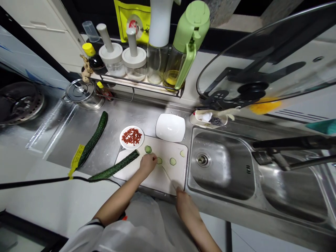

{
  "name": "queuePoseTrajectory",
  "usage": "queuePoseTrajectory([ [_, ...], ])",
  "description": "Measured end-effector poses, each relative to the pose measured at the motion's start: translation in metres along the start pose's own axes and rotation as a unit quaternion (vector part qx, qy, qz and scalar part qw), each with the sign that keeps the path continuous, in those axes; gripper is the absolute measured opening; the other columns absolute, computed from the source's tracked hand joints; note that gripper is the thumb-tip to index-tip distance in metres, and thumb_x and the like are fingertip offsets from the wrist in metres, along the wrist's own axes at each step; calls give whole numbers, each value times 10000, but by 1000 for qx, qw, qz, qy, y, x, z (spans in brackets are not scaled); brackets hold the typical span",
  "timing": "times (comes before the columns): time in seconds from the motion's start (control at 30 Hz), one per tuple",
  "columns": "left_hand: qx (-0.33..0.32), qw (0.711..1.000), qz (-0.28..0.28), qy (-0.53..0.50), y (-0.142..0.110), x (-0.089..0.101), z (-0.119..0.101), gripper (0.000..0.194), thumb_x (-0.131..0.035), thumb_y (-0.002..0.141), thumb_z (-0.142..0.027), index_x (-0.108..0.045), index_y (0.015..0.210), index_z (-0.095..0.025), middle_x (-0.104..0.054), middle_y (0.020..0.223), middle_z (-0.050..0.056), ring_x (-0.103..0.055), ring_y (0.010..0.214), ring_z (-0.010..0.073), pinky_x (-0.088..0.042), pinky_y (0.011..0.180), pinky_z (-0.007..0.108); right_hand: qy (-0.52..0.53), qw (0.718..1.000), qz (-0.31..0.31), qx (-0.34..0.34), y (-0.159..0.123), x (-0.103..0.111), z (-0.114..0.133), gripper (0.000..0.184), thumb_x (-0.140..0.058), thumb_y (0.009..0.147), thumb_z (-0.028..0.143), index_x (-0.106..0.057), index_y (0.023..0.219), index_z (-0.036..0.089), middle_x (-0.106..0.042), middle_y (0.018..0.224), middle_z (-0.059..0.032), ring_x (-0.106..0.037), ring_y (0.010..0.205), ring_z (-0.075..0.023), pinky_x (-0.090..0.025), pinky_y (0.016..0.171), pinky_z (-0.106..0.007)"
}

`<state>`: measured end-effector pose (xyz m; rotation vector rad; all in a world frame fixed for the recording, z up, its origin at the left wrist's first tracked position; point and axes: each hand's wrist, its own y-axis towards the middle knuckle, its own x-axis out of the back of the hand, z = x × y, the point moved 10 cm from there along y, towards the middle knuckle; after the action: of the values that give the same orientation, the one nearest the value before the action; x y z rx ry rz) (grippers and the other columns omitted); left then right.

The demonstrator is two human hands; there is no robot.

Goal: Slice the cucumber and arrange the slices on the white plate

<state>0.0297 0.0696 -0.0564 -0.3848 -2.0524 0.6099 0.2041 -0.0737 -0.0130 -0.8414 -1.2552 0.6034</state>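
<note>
A knife [169, 177] is in my right hand [186, 203], its thin blade angled up and left over the white cutting board [154, 180]. My left hand [148, 163] is closed in a pinch, with its fingertips at the edge of a cucumber slice [159, 160]; the tip of the blade is just below that slice. Other slices lie apart on the board, one to the right [172, 161] and one above my left hand [148, 149]. A cut cucumber [115, 169] rests partly on the board, left of my left hand, its cut end towards the board's middle.
Behind the board stand a small plate of red berries [132, 137] and a white dish [170, 127]. A whole cucumber [95, 139] with a yellow tag lies left. The sink [223, 164] is right, a lidded pot [83, 93] back left. Jars and an oil bottle [183, 45] fill the rack.
</note>
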Motion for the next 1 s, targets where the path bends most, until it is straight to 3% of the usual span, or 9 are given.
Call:
queuePoseTrajectory([
  [0.3,15,992,-113,63,6,59,17,229,-453,891,-275,-667,929,-204,-686,927,78,-619,860,186,-400,754,252,15,1000,-17,7,7,-9,-5,490,-202,834,-17,-567,1137,107,-704,954,-146,-682,885,-213,-482,668,-257],
  [0.5,3,989,-140,40,6,67,13,268,-462,871,-213,-620,1087,-190,-650,1043,86,-591,959,186,-406,833,254,6,1000,-17,10,7,-10,-4,491,-208,837,-25,-567,1142,112,-704,958,-143,-680,901,-224,-486,671,-268],
  [0.63,-59,994,-90,13,8,43,-14,249,-482,846,-184,-628,1046,-205,-643,1041,68,-571,989,181,-411,868,257,2,1000,-20,6,7,-9,-3,491,-199,839,-25,-572,1124,119,-705,957,-137,-684,882,-230,-491,662,-277],
  [0.83,-97,994,33,24,19,-26,-57,218,-541,810,-206,-632,1007,-176,-620,1060,79,-560,1005,193,-419,881,274,1,1000,-22,-4,3,-8,-1,486,-197,857,-19,-563,1149,111,-702,980,-139,-681,902,-218,-490,673,-259],
  [1.0,-118,990,48,57,19,-59,-78,218,-514,834,-197,-596,1030,-149,-589,1087,107,-572,973,201,-429,859,292,5,1000,-16,-2,0,-5,2,499,-185,865,-9,-550,1187,99,-701,982,-142,-681,905,-223,-496,674,-266],
])
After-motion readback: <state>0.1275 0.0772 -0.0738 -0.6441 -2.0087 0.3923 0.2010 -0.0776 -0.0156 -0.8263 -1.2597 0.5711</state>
